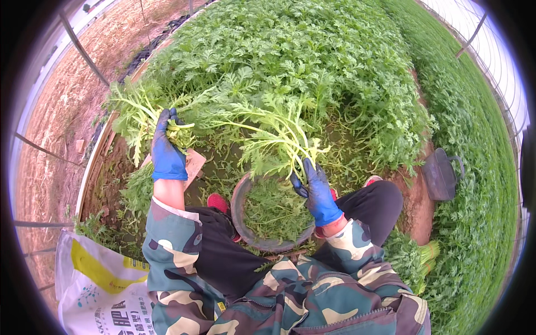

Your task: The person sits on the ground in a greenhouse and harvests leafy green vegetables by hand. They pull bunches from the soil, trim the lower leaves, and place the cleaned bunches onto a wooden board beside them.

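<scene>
Blue-gloved, my left hand [171, 144] is closed round a bunch of leafy green stalks [144, 111], cut ends pointing right. My right hand [316, 190], in a matching glove, grips the lower stems of a looser bunch of pale green stalks [284, 134], whose leaves spread up and to the left. Below and between the hands, a round grey tub [239, 209] holds loose leaves and stems [274, 209]. The right hand is over the tub's right rim. The palm side of the left hand is partly hidden by stalks.
Dense leafy plants [293, 50] grow ahead and along the right. A dark basket [439, 173] stands at the right, with a tied bundle of greens [412, 259] below it. More cut greens [140, 186] lie at left, near a pinkish board [194, 165]. A printed white sack [100, 284] is lower left.
</scene>
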`<state>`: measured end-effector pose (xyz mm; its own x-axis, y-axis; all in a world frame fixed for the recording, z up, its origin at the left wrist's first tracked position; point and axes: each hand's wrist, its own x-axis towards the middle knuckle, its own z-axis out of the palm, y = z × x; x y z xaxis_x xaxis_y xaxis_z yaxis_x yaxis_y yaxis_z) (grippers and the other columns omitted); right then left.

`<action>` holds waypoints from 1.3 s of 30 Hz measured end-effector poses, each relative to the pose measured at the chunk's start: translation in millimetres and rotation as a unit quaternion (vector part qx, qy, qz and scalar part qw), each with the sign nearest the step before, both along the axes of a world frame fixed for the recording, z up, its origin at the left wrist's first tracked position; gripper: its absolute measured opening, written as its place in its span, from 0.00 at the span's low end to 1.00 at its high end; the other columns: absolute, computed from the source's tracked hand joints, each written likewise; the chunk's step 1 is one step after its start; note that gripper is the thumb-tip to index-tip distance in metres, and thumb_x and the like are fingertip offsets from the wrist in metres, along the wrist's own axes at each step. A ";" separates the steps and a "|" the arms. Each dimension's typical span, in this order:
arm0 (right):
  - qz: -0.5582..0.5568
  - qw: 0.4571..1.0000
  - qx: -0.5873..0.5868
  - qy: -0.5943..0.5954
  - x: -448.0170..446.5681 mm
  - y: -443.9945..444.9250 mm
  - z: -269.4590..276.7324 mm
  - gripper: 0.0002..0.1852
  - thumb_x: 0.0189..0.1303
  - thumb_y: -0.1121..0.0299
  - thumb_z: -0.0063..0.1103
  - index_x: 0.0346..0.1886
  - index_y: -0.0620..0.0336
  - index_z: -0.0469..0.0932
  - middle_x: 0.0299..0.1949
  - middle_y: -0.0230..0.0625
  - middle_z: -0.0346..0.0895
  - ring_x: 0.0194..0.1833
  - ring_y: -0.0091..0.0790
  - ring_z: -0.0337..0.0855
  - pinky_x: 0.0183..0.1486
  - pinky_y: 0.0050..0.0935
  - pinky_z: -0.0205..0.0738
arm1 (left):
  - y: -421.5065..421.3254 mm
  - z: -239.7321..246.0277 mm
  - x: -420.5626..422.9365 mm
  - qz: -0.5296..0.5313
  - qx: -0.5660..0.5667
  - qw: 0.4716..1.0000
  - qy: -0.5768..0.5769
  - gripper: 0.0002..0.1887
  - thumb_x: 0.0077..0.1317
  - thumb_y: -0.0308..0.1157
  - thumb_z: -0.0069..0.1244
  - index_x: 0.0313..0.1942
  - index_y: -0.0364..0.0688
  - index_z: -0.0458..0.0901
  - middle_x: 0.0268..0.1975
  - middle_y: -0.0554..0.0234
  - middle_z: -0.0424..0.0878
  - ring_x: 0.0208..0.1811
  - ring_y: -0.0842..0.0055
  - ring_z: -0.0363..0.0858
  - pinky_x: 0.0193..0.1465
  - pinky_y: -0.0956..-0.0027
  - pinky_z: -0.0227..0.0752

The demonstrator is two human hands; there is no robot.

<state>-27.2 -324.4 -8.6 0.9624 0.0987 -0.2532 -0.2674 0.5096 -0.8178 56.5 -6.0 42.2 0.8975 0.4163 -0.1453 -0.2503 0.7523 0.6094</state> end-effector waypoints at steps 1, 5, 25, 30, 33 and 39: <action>-0.021 1.000 -0.005 -0.009 0.0 -1.4 -1.4 0.16 0.71 0.52 0.51 0.49 0.55 0.71 0.26 0.29 0.73 0.20 0.16 0.66 0.19 0.14 0.52 | 3.4 1.5 -1.1 0.015 0.003 1.000 0.003 0.11 0.68 0.32 0.53 0.47 0.37 0.79 0.37 0.67 0.82 0.34 0.80 0.80 0.38 0.72 0.78; -0.067 0.994 -0.029 -0.081 1.9 -6.3 -9.1 0.16 0.72 0.52 0.48 0.48 0.55 0.73 0.27 0.30 0.76 0.24 0.18 0.71 0.23 0.16 0.60 | -7.1 4.1 -19.7 0.040 0.128 0.991 0.028 0.16 0.69 0.32 0.52 0.53 0.35 0.78 0.44 0.64 0.84 0.40 0.80 0.80 0.44 0.74 0.77; 0.015 0.979 -0.181 -0.092 11.6 41.0 -6.0 0.16 0.68 0.63 0.58 0.48 0.68 0.75 0.38 0.35 0.77 0.38 0.24 0.74 0.42 0.26 0.71 | -106.8 -3.2 -60.2 -0.306 0.278 0.910 0.032 0.29 0.52 0.22 0.64 0.55 0.33 0.73 0.46 0.58 0.84 0.43 0.76 0.84 0.50 0.73 0.77; -0.034 0.979 -0.151 -0.136 9.8 50.6 -5.5 0.20 0.71 0.59 0.55 0.54 0.67 0.73 0.45 0.33 0.76 0.45 0.23 0.74 0.49 0.25 0.69 | -111.9 -1.6 -65.8 -0.295 0.292 0.910 0.019 0.21 0.55 0.24 0.61 0.50 0.29 0.77 0.45 0.52 0.86 0.45 0.73 0.84 0.53 0.70 0.76; -0.108 0.990 0.012 -0.093 3.7 49.8 -7.7 0.20 0.68 0.65 0.58 0.59 0.63 0.71 0.54 0.32 0.77 0.52 0.22 0.77 0.53 0.23 0.71 | -107.9 -1.8 -63.7 -0.299 0.294 0.907 0.028 0.18 0.59 0.25 0.57 0.50 0.29 0.79 0.46 0.51 0.85 0.48 0.73 0.83 0.55 0.70 0.75; -0.072 0.992 -0.035 -0.102 1.5 42.2 -11.2 0.15 0.66 0.72 0.59 0.55 0.61 0.73 0.46 0.29 0.79 0.44 0.20 0.77 0.47 0.22 0.72 | -105.5 -7.1 -58.2 -0.343 0.268 0.900 0.037 0.19 0.58 0.23 0.60 0.49 0.27 0.77 0.44 0.53 0.86 0.43 0.72 0.85 0.49 0.73 0.80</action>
<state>-25.7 -282.2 -19.8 0.9972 -0.0538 -0.0522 -0.0208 0.4710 -0.8819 -1.7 -111.5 35.1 0.9663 -0.2032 -0.1578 0.2159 0.3073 0.9268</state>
